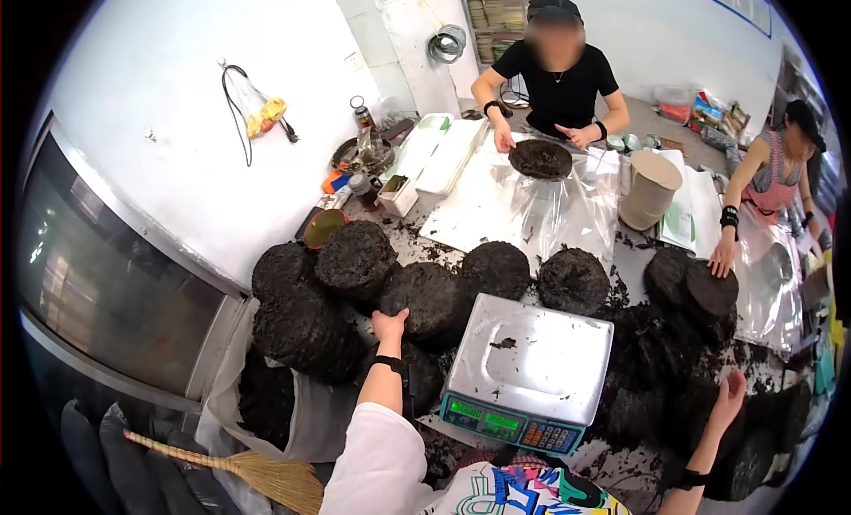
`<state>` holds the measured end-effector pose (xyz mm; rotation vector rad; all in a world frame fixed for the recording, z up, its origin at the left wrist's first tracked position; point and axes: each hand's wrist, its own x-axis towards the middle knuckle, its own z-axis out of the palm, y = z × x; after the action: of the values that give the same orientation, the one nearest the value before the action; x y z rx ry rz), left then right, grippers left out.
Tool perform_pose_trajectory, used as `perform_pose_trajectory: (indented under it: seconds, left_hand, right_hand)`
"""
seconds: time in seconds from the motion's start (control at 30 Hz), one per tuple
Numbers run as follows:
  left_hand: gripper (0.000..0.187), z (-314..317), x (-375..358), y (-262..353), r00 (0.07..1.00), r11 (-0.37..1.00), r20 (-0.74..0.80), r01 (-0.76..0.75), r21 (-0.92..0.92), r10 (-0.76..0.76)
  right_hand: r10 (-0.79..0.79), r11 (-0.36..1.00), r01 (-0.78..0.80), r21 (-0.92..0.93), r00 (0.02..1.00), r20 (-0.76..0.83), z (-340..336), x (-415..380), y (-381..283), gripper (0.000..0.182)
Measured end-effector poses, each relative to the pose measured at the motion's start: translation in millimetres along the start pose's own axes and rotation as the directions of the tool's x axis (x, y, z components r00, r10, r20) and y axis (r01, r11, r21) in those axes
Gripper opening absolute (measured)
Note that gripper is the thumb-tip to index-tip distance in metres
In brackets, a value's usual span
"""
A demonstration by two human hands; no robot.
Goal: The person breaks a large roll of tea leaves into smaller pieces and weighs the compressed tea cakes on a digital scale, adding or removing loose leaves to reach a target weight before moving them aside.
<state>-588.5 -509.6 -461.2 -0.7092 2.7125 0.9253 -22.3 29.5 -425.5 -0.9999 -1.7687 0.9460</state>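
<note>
My left fingers (381, 318) are against a dark round stack (427, 295) mid-frame (can't tell how tightly); right fingers (737, 382), lower right, look empty. Yanking one-handed could crumble its edge or knock the neighbouring clump (355, 258).

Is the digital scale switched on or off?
The scale is on: green digits glow on its front display.
</note>
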Motion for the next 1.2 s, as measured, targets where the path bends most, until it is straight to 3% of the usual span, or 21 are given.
perform_pose_trajectory:
  seconds: [0.07, 0.1, 0.13, 0.2, 0.23, 0.33, 0.37, 0.47, 0.5, 0.6, 0.67, 0.7, 0.73, 0.77, 0.8, 0.83, 0.93, 1.03, 1.07, 1.17, 1.2]
  left_hand:
    - [0.079, -15, -28, 16, 0.996, 0.988, -0.07, -0.042, 0.146, 0.053]
    - [0.075, -17, -34, 16, 0.992, 0.99, -0.091, -0.071, 0.122, 0.082]
    - [0.075, -18, -34, 15, 0.992, 0.994, -0.064, -0.102, 0.044, 0.105]
    - [0.075, -21, -32, 14, 0.987, 0.98, -0.017, -0.163, -0.112, 0.162]
    - [0.074, -17, -15, 3, 0.973, 0.924, 0.059, -0.192, -0.33, 0.223]
    - [0.073, -25, 7, -2, 0.973, 0.618, 0.231, 0.185, -0.764, -0.006]
    - [0.068, -31, 21, -11, 0.902, 0.429, 0.396, 0.293, -0.854, 0.172]
    - [0.061, -47, 2, 1, 0.801, 0.234, 0.567, 0.523, -0.82, 0.195]
    - [0.051, -45, 1, 7, 0.776, 0.278, 0.613, 0.562, -0.779, 0.147]
    - [0.04, -29, -26, 13, 0.72, 0.451, 0.492, 0.274, -0.85, 0.49]
    - [0.06, -25, -25, 12, 0.766, 0.649, 0.39, -0.047, -0.759, 0.512]
    - [0.066, -15, -10, 3, 0.83, 0.757, 0.328, -0.16, -0.634, 0.451]
    - [0.073, -5, 7, -7, 0.884, 0.846, 0.248, -0.247, -0.473, 0.397]
    - [0.08, -1, 20, -13, 0.905, 0.918, 0.185, -0.349, -0.19, 0.383]
    - [0.082, -16, 6, -3, 0.92, 0.907, 0.13, -0.388, 0.165, 0.37]
    - [0.08, -8, 18, -11, 0.921, 0.914, 0.153, -0.379, 0.147, 0.357]
    - [0.074, 2, 17, -4, 0.949, 0.959, 0.186, -0.272, 0.081, 0.253]
    - [0.07, -1, -1, 2, 0.954, 0.934, 0.093, -0.299, 0.195, 0.286]
    - [0.07, -1, -4, 2, 0.946, 0.922, 0.056, -0.325, 0.208, 0.321]
    - [0.07, 2, -12, 2, 0.912, 0.887, -0.039, -0.386, 0.252, 0.408]
    - [0.069, 2, -12, 4, 0.927, 0.898, -0.012, -0.36, 0.253, 0.375]
  right_hand:
    - [-0.179, 0.802, -0.007, -0.597, 0.951, -0.252, -47, -23, 10, 0.048]
    - [-0.127, 0.645, -0.224, -0.731, 0.911, -0.392, -74, -31, 32, 0.054]
    - [0.057, 0.45, -0.546, -0.707, 0.807, -0.587, -76, -42, 19, 0.065]
    - [0.605, 0.446, -0.809, -0.382, 0.587, -0.538, -100, -57, 70, 0.079]
    - [0.503, 0.676, -0.692, -0.256, 0.686, -0.526, -112, -70, 128, 0.088]
    - [0.387, 0.747, -0.565, -0.35, 0.798, -0.462, -133, -68, 168, 0.091]
    - [0.444, 0.617, -0.657, -0.433, 0.746, -0.497, -120, -70, 120, 0.089]
    - [0.36, 0.323, -0.725, -0.608, 0.689, -0.63, -90, -72, 26, 0.076]
    - [0.27, 0.283, -0.685, -0.671, 0.728, -0.63, -90, -74, 14, 0.074]
    - [0.167, 0.494, -0.561, -0.664, 0.811, -0.561, -120, -76, 43, 0.082]
    - [0.173, 0.65, -0.503, -0.569, 0.827, -0.534, -157, -72, 93, 0.079]
    - [0.319, 0.83, -0.497, -0.253, 0.796, -0.515, -160, -75, 81, 0.075]
    - [0.456, 0.882, -0.46, 0.105, 0.775, -0.437, -160, -79, 62, 0.072]
    - [0.571, 0.8, -0.432, 0.417, 0.761, -0.308, -166, -82, 58, 0.069]
    - [0.641, 0.617, -0.39, 0.683, 0.754, -0.148, -170, -84, 56, 0.066]
    - [0.654, 0.389, -0.436, 0.812, 0.751, 0.09, -161, -87, 41, 0.063]
    - [0.575, 0.388, -0.51, 0.768, 0.785, 0.23, -98, -95, -11, 0.055]
    - [0.511, 0.635, -0.592, 0.497, 0.804, 0.305, 21, -115, -71, 0.036]
    - [0.494, 0.603, -0.654, 0.457, 0.756, 0.429, 76, -124, -142, 0.031]
    - [0.294, 0.647, -0.72, 0.251, 0.54, 0.789, 189, -155, -180, 0.042]
    - [0.297, 0.719, -0.673, 0.173, 0.523, 0.799, 221, -169, -191, 0.044]
